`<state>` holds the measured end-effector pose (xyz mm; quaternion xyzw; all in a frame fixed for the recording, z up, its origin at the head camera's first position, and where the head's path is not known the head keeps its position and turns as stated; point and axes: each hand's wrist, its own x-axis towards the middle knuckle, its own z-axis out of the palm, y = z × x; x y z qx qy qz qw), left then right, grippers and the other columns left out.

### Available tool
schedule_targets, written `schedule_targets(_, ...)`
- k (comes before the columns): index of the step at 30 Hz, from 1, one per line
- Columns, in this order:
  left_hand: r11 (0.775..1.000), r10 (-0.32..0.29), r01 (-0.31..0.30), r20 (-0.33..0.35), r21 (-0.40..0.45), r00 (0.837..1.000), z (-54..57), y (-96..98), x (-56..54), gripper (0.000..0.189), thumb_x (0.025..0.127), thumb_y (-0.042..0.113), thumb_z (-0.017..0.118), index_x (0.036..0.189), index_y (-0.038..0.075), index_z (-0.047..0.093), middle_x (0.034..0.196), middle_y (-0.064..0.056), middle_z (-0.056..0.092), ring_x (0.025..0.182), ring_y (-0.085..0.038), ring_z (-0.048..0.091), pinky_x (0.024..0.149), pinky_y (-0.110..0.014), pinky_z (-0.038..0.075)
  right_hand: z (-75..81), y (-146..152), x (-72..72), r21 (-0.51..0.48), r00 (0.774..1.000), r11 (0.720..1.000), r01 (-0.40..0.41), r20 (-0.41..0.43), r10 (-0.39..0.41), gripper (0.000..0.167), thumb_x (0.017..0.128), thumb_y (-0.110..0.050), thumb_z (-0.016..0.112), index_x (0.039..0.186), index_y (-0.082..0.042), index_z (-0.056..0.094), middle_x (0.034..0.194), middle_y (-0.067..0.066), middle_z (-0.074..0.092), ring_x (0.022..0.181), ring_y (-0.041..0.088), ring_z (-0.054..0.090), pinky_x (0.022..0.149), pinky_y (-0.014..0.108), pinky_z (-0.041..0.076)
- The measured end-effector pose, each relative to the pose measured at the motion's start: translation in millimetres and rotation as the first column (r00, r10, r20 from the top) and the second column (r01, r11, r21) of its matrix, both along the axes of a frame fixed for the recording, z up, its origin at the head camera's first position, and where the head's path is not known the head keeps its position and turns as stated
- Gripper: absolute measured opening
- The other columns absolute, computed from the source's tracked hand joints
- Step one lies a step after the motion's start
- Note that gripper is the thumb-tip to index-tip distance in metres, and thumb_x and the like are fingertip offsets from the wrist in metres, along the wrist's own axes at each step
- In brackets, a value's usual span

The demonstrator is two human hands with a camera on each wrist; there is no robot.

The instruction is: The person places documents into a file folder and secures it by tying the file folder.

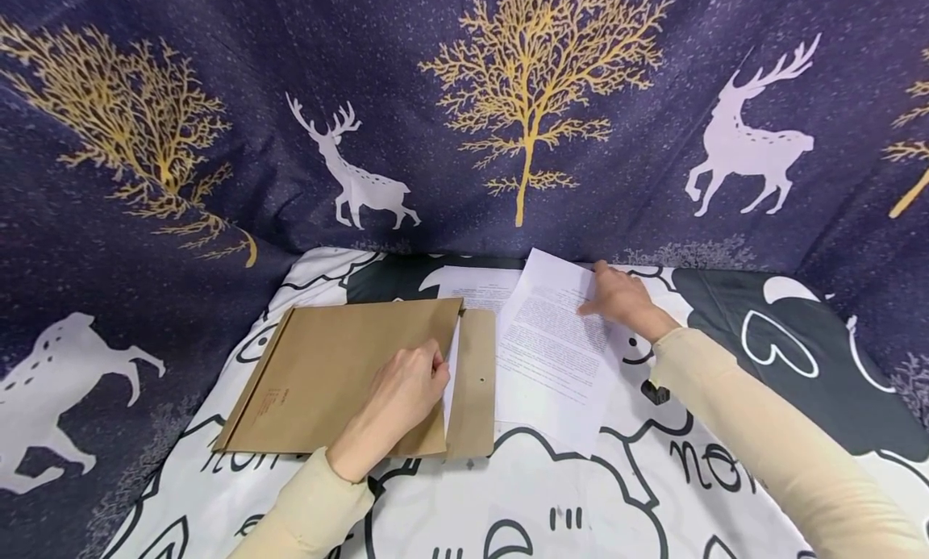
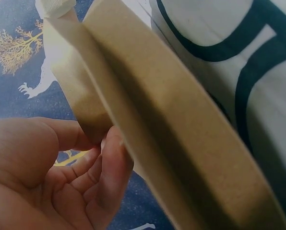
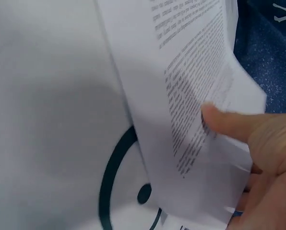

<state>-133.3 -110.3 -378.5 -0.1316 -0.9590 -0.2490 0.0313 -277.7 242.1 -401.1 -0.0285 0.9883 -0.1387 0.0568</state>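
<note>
In the head view a brown kraft document folder (image 1: 327, 373) lies left of centre, its side flap (image 1: 475, 381) turned out to the right. White paper shows inside the folder's mouth. My left hand (image 1: 410, 385) pinches the folder's upper panel by its mouth edge; thumb and fingertips meet on the cardboard (image 2: 92, 120) in the left wrist view. To the right, my right hand (image 1: 620, 297) holds a printed sheet (image 1: 555, 325) by its far right edge. In the right wrist view the thumb (image 3: 224, 120) lies over the printed side, with the other fingers partly hidden behind the paper.
Another printed sheet (image 1: 479, 281) lies partly under the held one, beside the flap. All rests on a white cloth (image 1: 559, 511) with black cartoon drawings. Behind hangs a dark blue curtain (image 1: 435, 27) with deer and golden trees.
</note>
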Motion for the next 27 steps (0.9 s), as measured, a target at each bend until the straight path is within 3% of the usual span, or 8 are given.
schedule_targets(7, 1.0, -0.007, 0.007, -0.004, 0.001, 1.0, -0.6, 0.1, 0.7, 0.012, 0.095, 0.008, 0.066, 0.084, 0.009, 0.06, 0.064, 0.001, 0.051, 0.056, -0.014, 0.05, 0.049, -0.029, 0.039, 7.9, 17, 8.5, -0.104, 0.995, 0.993, -0.048, -0.096, 0.038, 0.054, 0.087, -0.017, 0.078, 0.131, 0.008, 0.058, 0.118, 0.03, 0.065, 0.109, 0.049, 0.062, 0.087, 0.061, 0.048)
schedule_targets(12, 1.0, -0.008, 0.008, -0.01, -0.002, 1.0, -0.7, 0.0, 0.9, 0.012, 0.095, 0.007, 0.066, 0.084, 0.009, 0.06, 0.064, 0.001, 0.051, 0.056, -0.015, 0.05, 0.049, -0.029, 0.039, 17.8, 35, 16.9, -0.17, 0.986, 0.976, -0.14, -0.114, 0.121, 0.03, 0.093, -0.018, 0.073, 0.11, 0.007, 0.07, 0.084, 0.018, 0.067, 0.075, 0.033, 0.06, 0.07, 0.048, 0.048)
schedule_targets(15, 1.0, -0.012, 0.012, -0.016, -0.005, 1.0, -1.0, 0.2, 0.9, 0.012, 0.095, 0.007, 0.066, 0.084, 0.009, 0.06, 0.064, 0.001, 0.052, 0.057, -0.015, 0.05, 0.05, -0.03, 0.039, 27.1, 46, 24.5, -0.212, 0.985, 0.964, -0.163, -0.09, 0.147, 0.028, 0.095, -0.017, 0.072, 0.106, 0.009, 0.071, 0.083, 0.015, 0.069, 0.07, 0.023, 0.058, 0.068, 0.04, 0.046)
schedule_targets(18, 1.0, -0.012, 0.011, -0.013, -0.008, 1.0, -2.1, 0.2, 0.3, 0.013, 0.095, 0.008, 0.066, 0.084, 0.01, 0.06, 0.064, 0.001, 0.052, 0.057, -0.015, 0.05, 0.05, -0.03, 0.039, 36.5, 56, 33.4, -0.268, 0.985, 0.948, -0.172, -0.034, 0.17, 0.036, 0.097, -0.016, 0.07, 0.119, 0.012, 0.067, 0.093, 0.018, 0.074, 0.074, 0.021, 0.066, 0.069, 0.038, 0.051)
schedule_targets(23, 1.0, -0.011, 0.012, -0.022, 0.011, 1.0, -4.4, 0.1, -0.9, 0.015, 0.094, 0.006, 0.066, 0.082, 0.01, 0.059, 0.063, 0.001, 0.05, 0.056, -0.015, 0.05, 0.049, -0.03, 0.039, 52.0, 71, 49.8, -0.453, 0.978, 0.88, -0.14, 0.072, 0.193, 0.044, 0.1, -0.011, 0.065, 0.134, 0.014, 0.055, 0.104, 0.021, 0.074, 0.079, 0.024, 0.073, 0.068, 0.036, 0.058)
schedule_targets(27, 1.0, -0.017, 0.017, -0.032, 0.026, 0.999, -5.1, 0.3, -1.5, 0.016, 0.094, 0.006, 0.065, 0.08, 0.01, 0.058, 0.063, 0.001, 0.05, 0.056, -0.015, 0.049, 0.049, -0.03, 0.039, 62.7, 86, 62.0, -0.58, 0.979, 0.81, -0.086, 0.102, 0.177, 0.039, 0.101, -0.008, 0.064, 0.133, 0.013, 0.057, 0.109, 0.021, 0.074, 0.082, 0.021, 0.073, 0.07, 0.036, 0.06)
